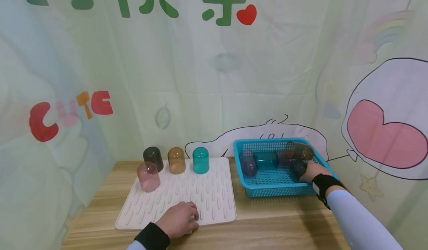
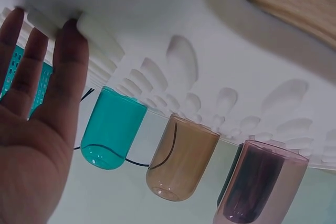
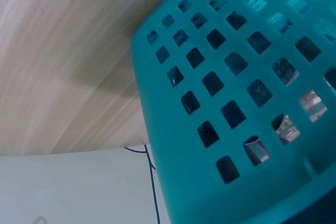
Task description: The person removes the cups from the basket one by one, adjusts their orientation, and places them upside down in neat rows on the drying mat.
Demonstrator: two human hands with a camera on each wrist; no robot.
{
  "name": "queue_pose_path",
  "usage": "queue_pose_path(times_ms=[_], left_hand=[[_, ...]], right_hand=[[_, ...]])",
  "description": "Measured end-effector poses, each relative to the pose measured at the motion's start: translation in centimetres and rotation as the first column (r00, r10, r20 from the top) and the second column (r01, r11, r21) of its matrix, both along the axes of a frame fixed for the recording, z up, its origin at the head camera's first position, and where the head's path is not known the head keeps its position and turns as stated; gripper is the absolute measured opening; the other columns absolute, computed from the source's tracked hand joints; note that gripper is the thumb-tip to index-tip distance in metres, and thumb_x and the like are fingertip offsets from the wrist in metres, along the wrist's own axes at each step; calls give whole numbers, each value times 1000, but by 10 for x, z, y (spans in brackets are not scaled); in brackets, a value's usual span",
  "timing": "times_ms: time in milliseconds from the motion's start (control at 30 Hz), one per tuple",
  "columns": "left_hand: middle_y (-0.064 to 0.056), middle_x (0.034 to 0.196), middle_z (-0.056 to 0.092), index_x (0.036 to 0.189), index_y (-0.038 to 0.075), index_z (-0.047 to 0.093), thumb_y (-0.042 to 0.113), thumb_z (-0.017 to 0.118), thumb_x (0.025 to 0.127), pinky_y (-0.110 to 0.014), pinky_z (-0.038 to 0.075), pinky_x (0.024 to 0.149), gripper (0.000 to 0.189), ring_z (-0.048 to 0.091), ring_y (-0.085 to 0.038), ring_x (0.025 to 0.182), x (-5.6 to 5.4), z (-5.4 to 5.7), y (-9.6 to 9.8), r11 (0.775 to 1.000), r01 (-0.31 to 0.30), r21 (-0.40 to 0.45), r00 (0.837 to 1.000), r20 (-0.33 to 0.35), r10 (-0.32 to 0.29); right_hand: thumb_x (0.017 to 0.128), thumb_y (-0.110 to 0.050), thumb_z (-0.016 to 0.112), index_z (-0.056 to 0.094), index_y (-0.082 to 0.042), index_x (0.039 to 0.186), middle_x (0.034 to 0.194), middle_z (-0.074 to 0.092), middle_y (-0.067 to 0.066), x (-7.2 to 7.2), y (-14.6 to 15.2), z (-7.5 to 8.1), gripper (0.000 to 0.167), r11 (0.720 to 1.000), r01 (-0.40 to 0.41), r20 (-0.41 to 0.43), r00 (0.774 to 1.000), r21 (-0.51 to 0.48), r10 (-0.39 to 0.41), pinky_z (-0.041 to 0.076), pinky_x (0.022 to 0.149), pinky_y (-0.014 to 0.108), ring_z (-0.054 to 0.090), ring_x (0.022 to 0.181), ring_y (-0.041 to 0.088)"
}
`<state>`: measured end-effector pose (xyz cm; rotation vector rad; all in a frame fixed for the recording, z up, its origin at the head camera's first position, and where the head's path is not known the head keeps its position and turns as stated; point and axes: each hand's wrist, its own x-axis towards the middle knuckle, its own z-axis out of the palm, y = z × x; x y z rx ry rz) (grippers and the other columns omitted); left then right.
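My right hand (image 1: 313, 171) reaches over the right side of the blue basket (image 1: 284, 191) and grips a dark see-through cup (image 1: 298, 167). Its fingers are partly hidden behind the cup and rim; the right wrist view shows only the basket wall (image 3: 157, 77). My left hand (image 1: 178, 219) touches the front part of the white ridged mat (image 1: 214, 190), holding no cup. In the left wrist view its fingers (image 2: 71, 61) lie fairly straight against the ridges. On the mat, upside down, stand a pink cup (image 1: 148, 177), a black cup (image 1: 153, 157), an amber cup (image 1: 176, 161) and a teal cup (image 1: 201, 161).
Inside the basket lie a purple cup (image 1: 249, 165), a blue-teal cup (image 1: 266, 159) and a grey-brown cup (image 1: 302, 150), on their sides or tilted. Mat and basket sit side by side on a wooden table (image 1: 260, 227). A printed curtain (image 1: 267, 75) hangs behind.
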<state>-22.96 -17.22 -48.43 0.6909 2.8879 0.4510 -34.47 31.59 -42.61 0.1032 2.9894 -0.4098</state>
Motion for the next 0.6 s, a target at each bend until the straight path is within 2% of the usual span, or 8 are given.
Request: queue_pose_path(times_ms=[167, 400, 600], left_hand=[[10, 96, 64, 90, 22, 75, 33, 78, 87, -35, 54, 80, 12, 55, -9, 84, -1, 0, 0, 1000, -10, 0, 1000, 8, 10], [11, 96, 64, 90, 22, 75, 33, 78, 87, -36, 54, 81, 12, 54, -10, 85, -2, -3, 0, 1000, -25, -1, 1000, 15, 25], [10, 97, 65, 91, 22, 76, 32, 79, 87, -38, 54, 84, 12, 55, -12, 87, -3, -2, 0, 999, -40, 4, 999, 26, 40]], right_hand=[[89, -31, 74, 34, 18, 144, 140, 47, 43, -1, 2, 0, 84, 1000, -1, -5, 1000, -13, 1, 49, 97, 64, 50, 124, 59], [90, -37, 71, 29, 15, 149, 147, 41, 42, -15, 8, -7, 89, 998, -9, -1, 1000, -65, 9, 43, 105, 68, 43, 132, 59], [91, -41, 68, 37, 13, 146, 141, 50, 38, -17, 4, -4, 82, 993, -48, -35, 998, -108, 45, 49, 96, 63, 53, 124, 54]])
